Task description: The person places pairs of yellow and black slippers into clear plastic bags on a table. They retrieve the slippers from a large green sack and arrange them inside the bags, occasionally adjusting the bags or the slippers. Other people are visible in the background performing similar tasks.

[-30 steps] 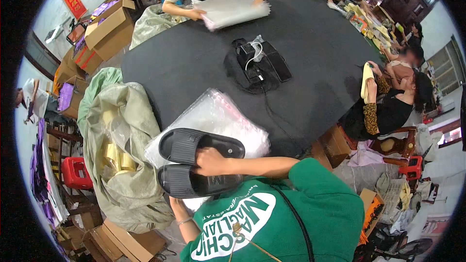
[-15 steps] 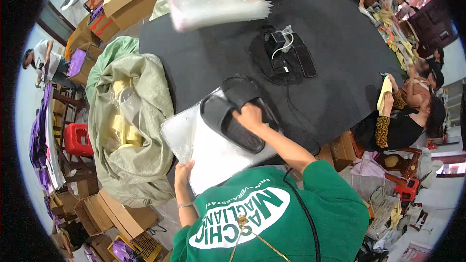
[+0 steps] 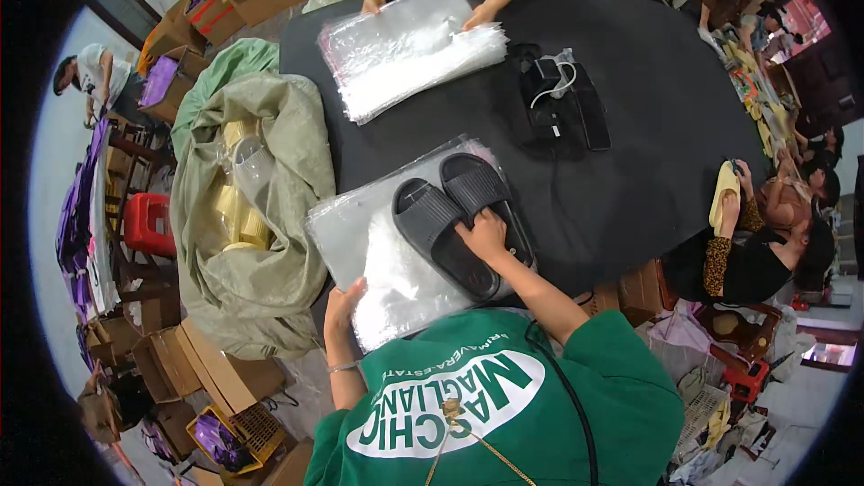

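A pair of black slide sandals (image 3: 439, 232) lies side by side on a stack of clear plastic bags (image 3: 378, 256) at the near edge of the black table. My right hand (image 3: 484, 236) grips the sandals, its fingers tucked in at their inner edges below the straps. At the stack's lower left corner, my left hand (image 3: 343, 304) holds the edge of the bags; its fingers underneath are partly hidden.
Across the black table (image 3: 648, 126), a person's hands rest on a second bag stack (image 3: 414, 49). A phone (image 3: 589, 119) and white cable (image 3: 560, 90) lie right of it. An open sack (image 3: 270, 207) with yellow sandals stands left. Another person at right holds a yellow sandal (image 3: 724, 196).
The person opposite has lowered the second bag stack from the air onto the table. My view has shifted slightly; my hands keep their hold on the sandals and bags.
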Demonstrator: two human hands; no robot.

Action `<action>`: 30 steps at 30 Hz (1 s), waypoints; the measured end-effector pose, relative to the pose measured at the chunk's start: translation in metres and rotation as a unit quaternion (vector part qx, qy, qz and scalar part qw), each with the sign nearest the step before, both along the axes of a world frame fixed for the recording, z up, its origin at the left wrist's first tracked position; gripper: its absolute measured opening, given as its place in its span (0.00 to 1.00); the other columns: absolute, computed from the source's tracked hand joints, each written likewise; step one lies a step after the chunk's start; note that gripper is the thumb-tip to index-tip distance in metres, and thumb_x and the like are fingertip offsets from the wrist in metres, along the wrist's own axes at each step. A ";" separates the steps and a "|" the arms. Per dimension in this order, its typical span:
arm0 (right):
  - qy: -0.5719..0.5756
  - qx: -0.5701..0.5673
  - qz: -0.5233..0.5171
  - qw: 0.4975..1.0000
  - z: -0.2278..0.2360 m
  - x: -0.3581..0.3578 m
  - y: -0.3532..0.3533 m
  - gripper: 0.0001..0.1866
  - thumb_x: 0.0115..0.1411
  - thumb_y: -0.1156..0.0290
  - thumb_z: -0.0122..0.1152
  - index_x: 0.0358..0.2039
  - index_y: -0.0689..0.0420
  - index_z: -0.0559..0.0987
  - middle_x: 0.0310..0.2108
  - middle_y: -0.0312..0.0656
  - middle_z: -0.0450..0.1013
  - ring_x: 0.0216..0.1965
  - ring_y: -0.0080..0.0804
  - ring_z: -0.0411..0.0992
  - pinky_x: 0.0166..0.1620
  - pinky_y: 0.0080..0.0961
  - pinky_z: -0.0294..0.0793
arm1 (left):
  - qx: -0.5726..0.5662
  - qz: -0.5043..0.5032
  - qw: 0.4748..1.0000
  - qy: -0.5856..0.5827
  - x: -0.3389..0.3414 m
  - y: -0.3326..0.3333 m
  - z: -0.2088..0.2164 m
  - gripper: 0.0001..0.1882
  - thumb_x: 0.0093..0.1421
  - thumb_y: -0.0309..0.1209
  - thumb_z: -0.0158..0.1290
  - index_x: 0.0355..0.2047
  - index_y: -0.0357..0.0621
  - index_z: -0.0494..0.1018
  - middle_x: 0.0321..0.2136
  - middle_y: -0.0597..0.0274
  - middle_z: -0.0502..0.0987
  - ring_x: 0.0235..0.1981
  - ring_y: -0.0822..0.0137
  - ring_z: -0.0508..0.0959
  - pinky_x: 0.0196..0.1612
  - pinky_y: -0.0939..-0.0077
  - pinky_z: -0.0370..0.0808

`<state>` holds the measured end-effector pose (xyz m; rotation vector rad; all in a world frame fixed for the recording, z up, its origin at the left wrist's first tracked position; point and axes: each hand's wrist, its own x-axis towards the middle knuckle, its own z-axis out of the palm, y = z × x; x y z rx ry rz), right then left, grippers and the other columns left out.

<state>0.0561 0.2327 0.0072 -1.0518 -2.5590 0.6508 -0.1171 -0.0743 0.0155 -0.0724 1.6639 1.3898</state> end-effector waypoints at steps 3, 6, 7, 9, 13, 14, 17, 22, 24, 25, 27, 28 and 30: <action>-0.004 -0.002 -0.009 1.000 -0.001 0.002 -0.002 0.25 0.48 0.54 0.62 0.25 0.70 0.78 0.31 0.56 0.72 0.34 0.53 0.72 0.39 0.44 0.70 | 0.036 0.037 0.998 -0.020 -0.004 -0.002 -0.001 0.27 0.57 0.40 0.57 0.48 0.30 0.69 0.40 0.58 0.74 0.38 0.70 0.74 0.41 0.78 0.71; 0.011 0.008 -0.019 1.000 0.008 -0.003 -0.003 0.25 0.47 0.54 0.62 0.25 0.70 0.78 0.31 0.55 0.72 0.34 0.53 0.72 0.40 0.44 0.70 | 0.025 0.035 0.999 0.000 -0.001 0.002 0.001 0.31 0.56 0.45 0.56 0.49 0.28 0.67 0.42 0.57 0.74 0.39 0.71 0.73 0.42 0.77 0.70; 0.018 0.013 -0.024 0.999 0.010 -0.003 -0.005 0.25 0.47 0.54 0.62 0.25 0.70 0.78 0.31 0.55 0.72 0.34 0.53 0.72 0.40 0.44 0.70 | 0.020 0.039 0.999 0.004 -0.002 0.001 -0.002 0.31 0.56 0.45 0.57 0.48 0.27 0.68 0.41 0.57 0.74 0.39 0.71 0.73 0.41 0.77 0.70; 0.002 0.015 -0.019 1.000 0.006 -0.001 -0.004 0.25 0.47 0.55 0.63 0.25 0.70 0.78 0.31 0.55 0.72 0.34 0.53 0.72 0.40 0.44 0.71 | -0.003 0.031 1.000 0.001 -0.003 -0.002 -0.005 0.33 0.55 0.47 0.57 0.48 0.26 0.68 0.41 0.57 0.74 0.38 0.71 0.73 0.40 0.78 0.70; 0.004 0.008 -0.014 1.000 0.002 -0.001 -0.003 0.24 0.46 0.56 0.64 0.26 0.71 0.78 0.31 0.56 0.72 0.33 0.55 0.72 0.38 0.44 0.71 | -0.017 0.036 0.999 -0.016 -0.004 -0.002 -0.007 0.35 0.54 0.49 0.58 0.48 0.27 0.68 0.39 0.58 0.74 0.36 0.71 0.73 0.39 0.78 0.70; 0.002 0.012 -0.012 1.000 0.000 0.000 -0.003 0.25 0.46 0.56 0.64 0.26 0.71 0.77 0.31 0.56 0.72 0.33 0.55 0.72 0.38 0.44 0.71 | -0.020 0.036 0.999 -0.013 -0.004 -0.003 -0.006 0.35 0.54 0.50 0.58 0.48 0.27 0.68 0.39 0.58 0.74 0.35 0.71 0.73 0.38 0.77 0.71; 0.015 0.018 -0.010 1.000 0.001 0.000 -0.003 0.25 0.47 0.55 0.63 0.27 0.71 0.77 0.32 0.56 0.72 0.33 0.56 0.72 0.39 0.44 0.71 | -0.009 0.037 0.999 -0.011 -0.005 -0.003 -0.009 0.36 0.53 0.51 0.58 0.48 0.27 0.68 0.38 0.58 0.75 0.34 0.71 0.73 0.38 0.77 0.71; 0.015 0.016 -0.009 1.000 -0.001 -0.001 -0.002 0.25 0.47 0.54 0.63 0.28 0.69 0.78 0.33 0.56 0.72 0.34 0.56 0.72 0.41 0.45 0.70 | -0.028 0.026 0.999 -0.005 -0.006 -0.001 -0.003 0.36 0.53 0.51 0.58 0.48 0.27 0.69 0.38 0.57 0.75 0.35 0.71 0.74 0.38 0.77 0.71; 0.019 0.015 -0.011 1.000 0.000 -0.003 -0.002 0.25 0.47 0.54 0.63 0.28 0.69 0.78 0.33 0.56 0.72 0.34 0.56 0.72 0.41 0.46 0.70 | -0.035 0.029 0.999 0.001 -0.005 0.001 -0.001 0.34 0.53 0.49 0.59 0.47 0.28 0.69 0.37 0.57 0.76 0.35 0.68 0.74 0.38 0.76 0.71; 0.011 0.013 -0.013 1.000 0.000 -0.003 -0.003 0.25 0.47 0.54 0.63 0.27 0.69 0.78 0.33 0.56 0.72 0.34 0.55 0.72 0.41 0.46 0.70 | -0.041 0.030 0.999 0.006 -0.005 0.000 -0.004 0.33 0.53 0.47 0.59 0.48 0.29 0.68 0.36 0.56 0.76 0.35 0.65 0.75 0.38 0.74 0.72; -0.005 0.012 -0.014 1.000 0.001 -0.003 -0.002 0.24 0.47 0.54 0.63 0.27 0.68 0.78 0.33 0.56 0.72 0.35 0.55 0.71 0.40 0.46 0.70 | -0.135 0.023 0.980 0.142 0.002 0.006 0.007 0.32 0.52 0.43 0.60 0.49 0.31 0.67 0.37 0.53 0.76 0.37 0.58 0.76 0.41 0.69 0.72; 0.002 0.013 -0.015 1.000 0.001 -0.002 -0.002 0.24 0.47 0.54 0.63 0.27 0.68 0.78 0.33 0.56 0.72 0.35 0.55 0.71 0.40 0.46 0.70 | -0.220 0.015 0.938 0.267 0.015 0.021 0.031 0.32 0.51 0.40 0.61 0.50 0.32 0.66 0.39 0.50 0.76 0.39 0.54 0.75 0.43 0.66 0.72; 0.022 0.016 -0.014 1.000 0.002 -0.001 -0.002 0.24 0.47 0.55 0.63 0.26 0.69 0.77 0.33 0.56 0.72 0.35 0.55 0.71 0.40 0.46 0.70 | -0.230 0.035 0.770 0.594 0.023 0.046 0.056 0.34 0.48 0.33 0.61 0.54 0.35 0.62 0.46 0.41 0.70 0.49 0.43 0.69 0.52 0.58 0.66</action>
